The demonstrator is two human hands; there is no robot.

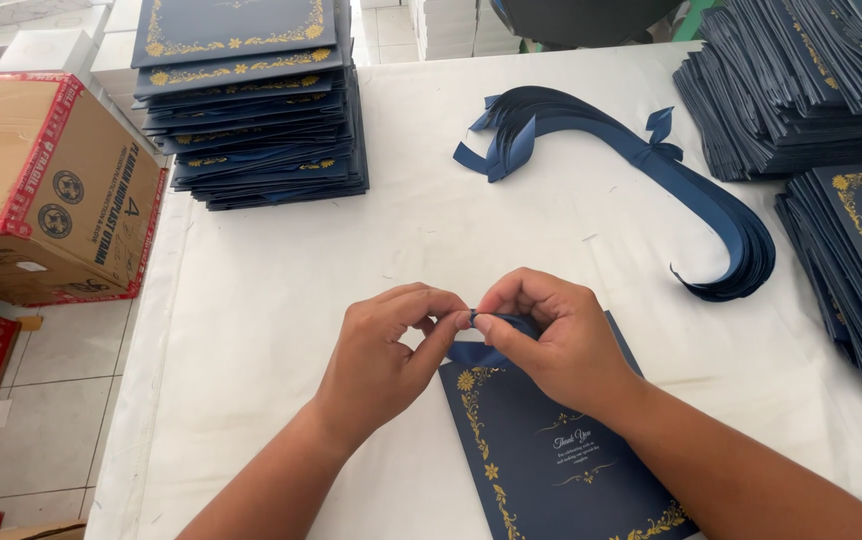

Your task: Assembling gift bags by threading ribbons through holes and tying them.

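Here my left hand [391, 335] and right hand [551, 335] both pinch a navy ribbon [478, 350] between thumb and forefinger, at the top edge of a blue card [551, 450] lying on the white table [281, 300]. I'd judge the ribbon light, soft and slippery, best held near its knot; the card seems stiff. A ribbon bundle [711, 210] and card stacks [251, 100] lie beyond.

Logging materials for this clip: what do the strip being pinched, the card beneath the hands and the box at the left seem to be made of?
Ribbon: looks like satin fabric, a soft sheen, pinched by the left hand and right hand.
Card: probably matte navy cardstock with shiny gold ornament, likely foil.
Box: brown corrugated cardboard, taped edges.
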